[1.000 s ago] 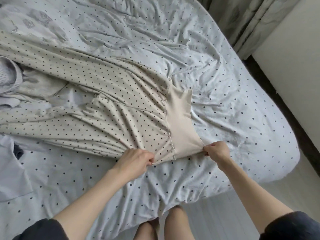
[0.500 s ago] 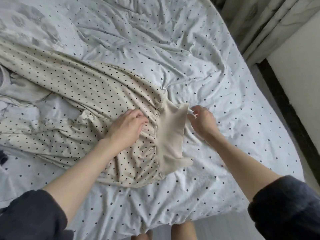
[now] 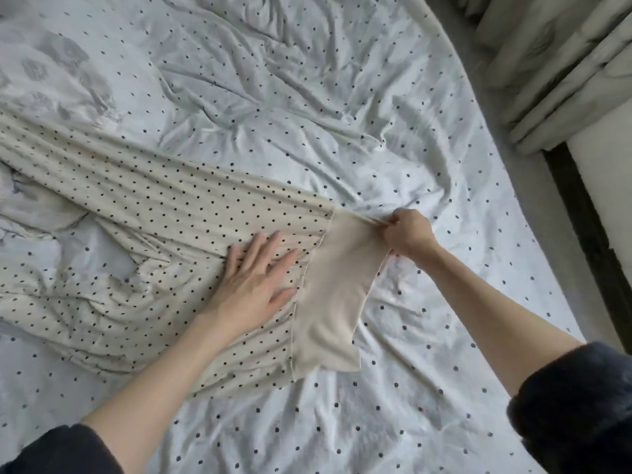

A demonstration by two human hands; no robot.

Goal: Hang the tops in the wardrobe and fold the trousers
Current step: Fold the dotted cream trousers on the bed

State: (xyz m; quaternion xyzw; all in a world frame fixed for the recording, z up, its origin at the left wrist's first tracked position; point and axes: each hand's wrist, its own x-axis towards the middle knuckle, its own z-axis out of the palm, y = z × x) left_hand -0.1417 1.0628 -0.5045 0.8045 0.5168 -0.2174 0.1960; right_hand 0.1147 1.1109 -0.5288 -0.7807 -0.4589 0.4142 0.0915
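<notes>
Garment: cream, black-dotted soft jersey trousers point(image 3: 164, 234), spread flat across the bed with a plain beige waistband panel point(image 3: 337, 299) at the near end; legs running off toward the left edge of view.
Support: white, black-dotted rumpled bed sheet point(image 3: 342, 97), creased all over; trousers lying straight on it, roughly mid-bed.
Left hand point(image 3: 254, 285): laid palm-down on the dotted cloth just beside the waistband seam, fingers point(image 3: 263, 251) straight and slightly spread, pressing the fabric flat.
Right hand point(image 3: 408, 234): curled, pinching the far upper corner of the plain waistband and drawing it taut away from the left hand.
Weight: probably light; thin fabric, draping into every wrinkle of the sheet beneath.
Stiffness: none to speak of; limp, stretchy by the look of the pulled corner, unlikely to hold a crease unaided.
Grip: matte knit, not slippery; likely to cling to the sheet and drag it into folds if slid rather than lifted.
Fragility: no breakage risk; overstretching the waistband the only real concern.
Where to take hold: waistband corners for squaring up, being the firmest and thickest part; then both layers pinched together at the waist and at the leg hems for the fold.
Caution: loose bunching near the crotch and lower leg best smoothed with a flat palm before folding.
Surroundings: pale curtain point(image 3: 554, 63) at upper right.
</notes>
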